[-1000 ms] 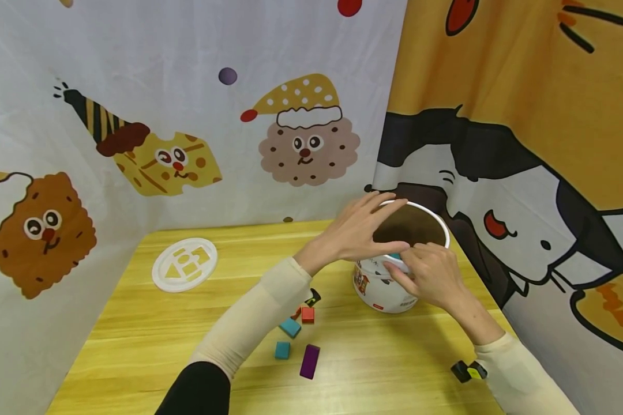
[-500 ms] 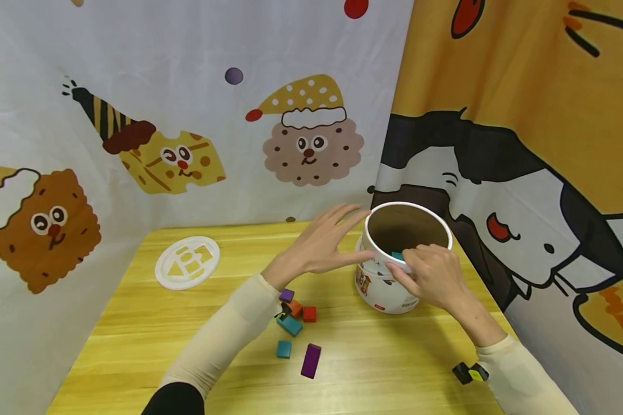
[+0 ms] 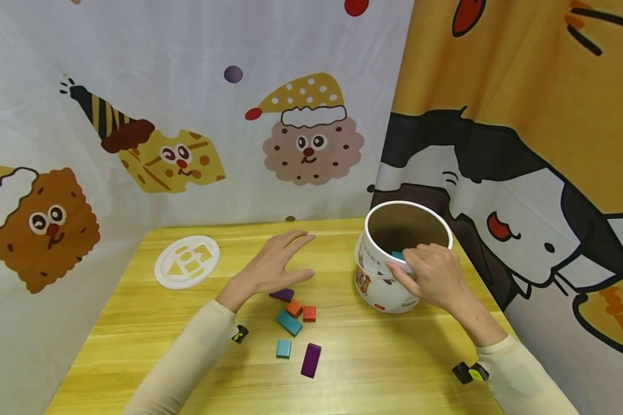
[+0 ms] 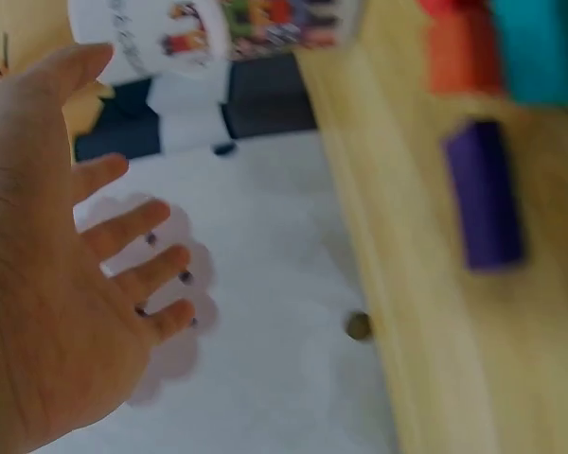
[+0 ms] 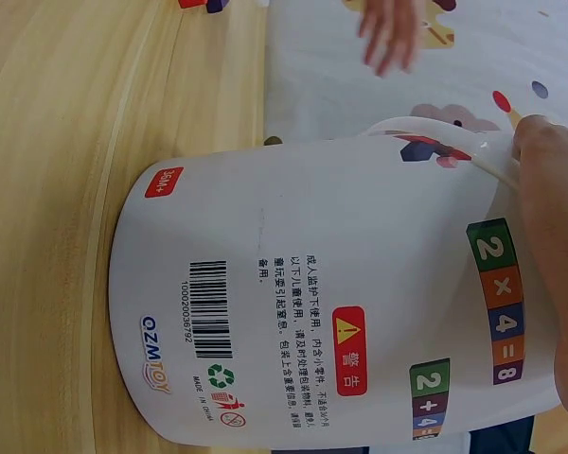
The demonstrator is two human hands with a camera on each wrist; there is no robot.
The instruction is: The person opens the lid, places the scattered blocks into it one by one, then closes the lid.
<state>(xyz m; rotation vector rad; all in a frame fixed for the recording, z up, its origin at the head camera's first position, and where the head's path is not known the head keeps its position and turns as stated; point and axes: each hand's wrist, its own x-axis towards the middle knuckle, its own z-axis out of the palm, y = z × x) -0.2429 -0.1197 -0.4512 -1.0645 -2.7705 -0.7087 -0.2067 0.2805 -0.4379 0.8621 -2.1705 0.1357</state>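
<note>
My right hand point(image 3: 433, 276) grips the near rim of a white printed toy-block bucket point(image 3: 386, 294), thumb outside and fingers curled over the edge. The bucket stands at the table's back right, mouth facing up. Just inside its rim shows a teal block point(image 3: 397, 255); most of the interior is hidden. My left hand point(image 3: 272, 268) hovers with fingers spread, holding nothing, left of the bucket. In the left wrist view its palm shows bare. Below it lie a dark purple block point(image 3: 282, 294), an orange block point(image 3: 293, 308), a red block point(image 3: 309, 313) and a teal block point(image 3: 289, 324).
Closer to me on the wooden table point(image 3: 135, 357) are a light blue block point(image 3: 283, 349) and a long purple block point(image 3: 311, 361). A round white lid with shape cutouts point(image 3: 179, 282) lies at the back left. Printed cloth point(image 3: 187, 46) hangs behind and at the right.
My left hand has moved left and toward me, from over the bucket's mouth to above the loose blocks, uncovering the bucket's rim. The right hand keeps its grip on the rim.
</note>
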